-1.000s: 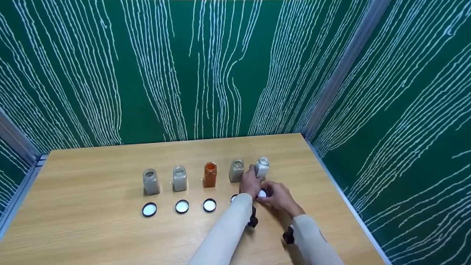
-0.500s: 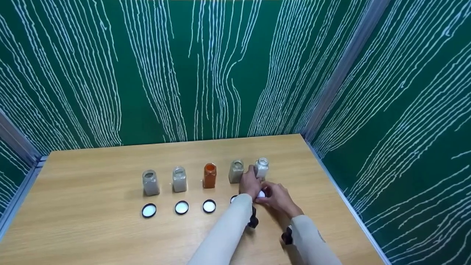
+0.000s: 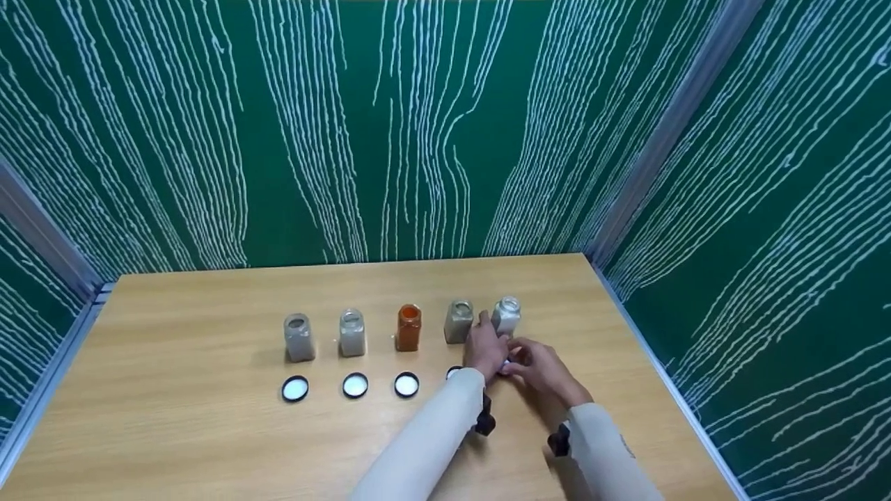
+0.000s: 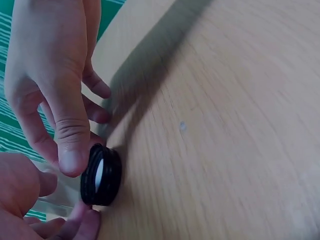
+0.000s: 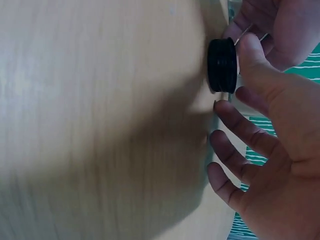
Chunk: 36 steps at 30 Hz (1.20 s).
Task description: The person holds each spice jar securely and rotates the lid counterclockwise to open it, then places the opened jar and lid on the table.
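Note:
At the right end of a row of square glass jars stands the jar of white contents [image 3: 507,316], its mouth uncovered. My left hand [image 3: 485,348] holds this jar low on its near left side, thumb and fingers on either side of the glass in the left wrist view. Close in front, my right hand [image 3: 546,369] pinches a black screw lid [image 4: 102,175] with a white inside, between thumb and index finger. The lid [image 5: 222,66] is on edge near the tabletop, and the right hand's other fingers are spread. In the head view both hands mostly hide the lid.
Left of the hands stand an uncovered grey-green jar [image 3: 459,321], an orange jar [image 3: 408,328] and two pale jars, one of them [image 3: 352,334] nearer. Lids lie before them, including a lid [image 3: 406,384] below the orange jar. Green walls border the wooden table [image 3: 209,431].
The left hand has shifted right and closer to the right hand, now covering more of the lid. The right hand keeps its pinch. The whole head view has shifted slightly.

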Tool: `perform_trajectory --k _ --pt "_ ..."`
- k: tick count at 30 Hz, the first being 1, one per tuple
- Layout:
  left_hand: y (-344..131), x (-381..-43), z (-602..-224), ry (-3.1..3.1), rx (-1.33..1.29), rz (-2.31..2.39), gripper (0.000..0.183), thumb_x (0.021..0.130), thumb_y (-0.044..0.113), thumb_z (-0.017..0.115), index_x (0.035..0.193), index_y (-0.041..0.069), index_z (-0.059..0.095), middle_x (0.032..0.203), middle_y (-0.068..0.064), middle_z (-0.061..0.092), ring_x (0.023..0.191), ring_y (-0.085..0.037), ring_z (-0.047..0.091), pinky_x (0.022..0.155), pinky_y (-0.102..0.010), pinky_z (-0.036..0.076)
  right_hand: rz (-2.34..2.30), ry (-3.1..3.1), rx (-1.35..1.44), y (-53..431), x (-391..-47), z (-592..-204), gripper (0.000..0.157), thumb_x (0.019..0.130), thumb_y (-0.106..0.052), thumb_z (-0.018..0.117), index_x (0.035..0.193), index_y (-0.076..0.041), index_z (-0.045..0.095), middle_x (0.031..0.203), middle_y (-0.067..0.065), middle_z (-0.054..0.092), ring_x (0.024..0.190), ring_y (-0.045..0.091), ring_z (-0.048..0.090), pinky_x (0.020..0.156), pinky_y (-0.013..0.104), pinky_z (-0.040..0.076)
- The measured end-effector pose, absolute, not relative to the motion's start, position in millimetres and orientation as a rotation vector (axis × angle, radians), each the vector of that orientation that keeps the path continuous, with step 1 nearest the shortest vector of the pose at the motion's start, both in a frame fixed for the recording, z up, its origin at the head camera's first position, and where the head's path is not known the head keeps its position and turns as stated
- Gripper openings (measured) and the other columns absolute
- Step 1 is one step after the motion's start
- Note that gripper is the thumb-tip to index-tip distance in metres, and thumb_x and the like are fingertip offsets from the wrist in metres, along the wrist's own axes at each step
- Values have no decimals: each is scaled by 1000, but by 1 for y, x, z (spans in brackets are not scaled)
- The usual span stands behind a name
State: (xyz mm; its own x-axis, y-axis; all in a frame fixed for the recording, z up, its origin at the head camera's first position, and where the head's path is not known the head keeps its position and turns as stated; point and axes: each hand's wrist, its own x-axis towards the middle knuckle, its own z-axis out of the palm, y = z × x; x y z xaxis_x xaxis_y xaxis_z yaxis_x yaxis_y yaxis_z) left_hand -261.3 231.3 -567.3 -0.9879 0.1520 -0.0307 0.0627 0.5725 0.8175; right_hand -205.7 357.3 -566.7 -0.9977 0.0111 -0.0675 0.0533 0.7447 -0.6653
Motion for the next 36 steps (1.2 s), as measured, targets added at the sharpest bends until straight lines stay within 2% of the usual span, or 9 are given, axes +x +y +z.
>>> perform_trajectory --k 7,12,20,26,29,34,36 --pt "223 -256 -556 2732 287 1365 42 96 17 71 131 0 55 106 -17 71 101 -29 70 86 -41 55 -1085 2956 3 364 -207 -562 23 99 -14 68 120 -4 69 102 10 72 89 22 67 80 43 56" --pt "214 -251 -547 2767 356 1272 32 99 20 68 123 1 58 104 -16 72 97 -26 71 81 -39 56 -1079 2948 104 367 -208 -557 26 103 -22 63 122 -4 68 108 14 71 91 24 67 78 43 56" --pt "196 -241 -533 2853 610 1060 34 101 27 65 128 6 61 108 -10 73 96 -21 71 78 -34 56 -1073 2879 178 370 -206 -552 35 106 -31 57 131 -7 64 121 17 67 98 26 65 82 42 55" --pt "174 -236 -525 2961 887 879 37 99 31 69 129 12 62 98 -5 73 80 -16 69 69 -31 54 -1134 2864 181 370 -205 -548 38 106 -32 57 135 -8 61 123 16 64 98 26 63 81 41 54" --pt "161 -231 -524 3001 955 795 42 99 37 68 134 14 61 105 -4 72 87 -17 68 74 -33 56 -1147 2887 173 368 -205 -547 39 106 -31 57 136 -7 60 124 17 64 100 27 64 83 43 54" --pt "140 -223 -524 3039 1006 639 56 100 51 59 145 17 54 137 -5 62 118 -24 61 97 -43 53 -1126 2988 96 366 -204 -548 39 106 -28 58 135 -2 61 125 21 64 102 33 65 89 52 54" --pt "132 -220 -524 3043 1034 587 59 101 55 55 148 19 52 146 -6 55 127 -27 57 101 -47 50 -1115 3007 80 366 -204 -550 40 105 -28 59 135 -2 60 126 23 64 104 35 65 90 53 53"
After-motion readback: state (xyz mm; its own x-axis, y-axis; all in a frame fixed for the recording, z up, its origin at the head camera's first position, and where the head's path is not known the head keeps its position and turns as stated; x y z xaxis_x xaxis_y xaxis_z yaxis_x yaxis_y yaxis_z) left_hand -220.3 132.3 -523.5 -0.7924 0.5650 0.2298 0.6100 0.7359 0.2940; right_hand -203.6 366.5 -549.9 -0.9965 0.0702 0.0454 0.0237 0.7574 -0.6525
